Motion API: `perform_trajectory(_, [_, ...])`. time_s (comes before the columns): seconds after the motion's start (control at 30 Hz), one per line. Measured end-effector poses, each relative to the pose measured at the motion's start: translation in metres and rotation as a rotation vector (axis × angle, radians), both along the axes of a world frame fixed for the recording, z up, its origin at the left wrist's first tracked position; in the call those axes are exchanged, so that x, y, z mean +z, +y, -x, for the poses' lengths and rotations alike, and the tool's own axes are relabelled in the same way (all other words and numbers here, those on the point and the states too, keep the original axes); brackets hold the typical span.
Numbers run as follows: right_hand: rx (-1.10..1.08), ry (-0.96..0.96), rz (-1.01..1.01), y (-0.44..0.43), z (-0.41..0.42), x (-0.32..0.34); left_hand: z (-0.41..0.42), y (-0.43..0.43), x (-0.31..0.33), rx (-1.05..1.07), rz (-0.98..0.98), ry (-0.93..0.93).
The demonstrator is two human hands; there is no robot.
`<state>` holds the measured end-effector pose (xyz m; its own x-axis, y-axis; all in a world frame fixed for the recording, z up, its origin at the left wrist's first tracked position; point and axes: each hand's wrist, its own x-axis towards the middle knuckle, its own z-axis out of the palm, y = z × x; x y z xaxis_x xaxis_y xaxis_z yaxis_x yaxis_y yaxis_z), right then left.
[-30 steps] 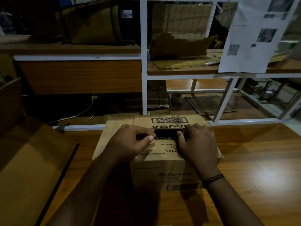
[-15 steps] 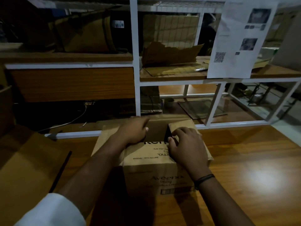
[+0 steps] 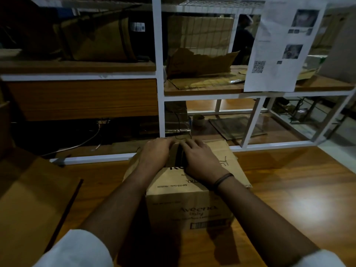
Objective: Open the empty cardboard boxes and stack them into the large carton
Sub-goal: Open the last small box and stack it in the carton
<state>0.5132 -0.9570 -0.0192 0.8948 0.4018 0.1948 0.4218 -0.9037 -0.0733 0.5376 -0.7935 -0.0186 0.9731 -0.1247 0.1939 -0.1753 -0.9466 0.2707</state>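
A small brown cardboard box (image 3: 190, 207) with printed lettering stands on the wooden table in front of me. Both hands are on its top at the far side. My left hand (image 3: 157, 154) holds the left flap's edge and my right hand (image 3: 200, 160) holds the right flap's edge, with a narrow dark gap between them. The right flap (image 3: 229, 162) slopes outward to the right. At the left stands the large carton (image 3: 28, 199), its flap lying open toward me. The inside of the small box is hidden.
A white metal shelf frame (image 3: 159, 89) rises right behind the box, holding cardboard pieces (image 3: 200, 62) and a strapped carton (image 3: 96, 39). A printed paper sheet (image 3: 279, 49) hangs at the upper right. Bare wooden tabletop (image 3: 289, 189) stretches to the right.
Both hands have slid from the middle seam to the far part of the box top. The top flaps have parted and the right flap has swung outward.
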Motion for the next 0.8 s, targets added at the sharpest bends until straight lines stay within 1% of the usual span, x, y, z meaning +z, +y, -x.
perform_trajectory(0.1, [0.053, -0.106, -0.015, 0.019, -0.015, -0.001, -0.001, 0.002, 0.001, 0.001, -0.027, -0.010])
perform_trajectory(0.2, [0.037, -0.149, -0.039, 0.025, -0.025, 0.002, 0.001, 0.004, -0.002, 0.002, -0.012, -0.050])
perform_trajectory(0.5, [-0.053, -0.152, -0.088, 0.001, -0.034, 0.008, 0.000, 0.003, -0.006, 0.037, 0.081, -0.009])
perform_trajectory(0.67, [-0.107, -0.152, -0.072, -0.021, -0.037, 0.006, 0.000, 0.004, -0.005, 0.029, 0.041, -0.007])
perform_trajectory(0.8, [-0.164, -0.131, -0.122, -0.039, -0.040, 0.004, -0.002, 0.004, -0.005, 0.032, 0.045, -0.007])
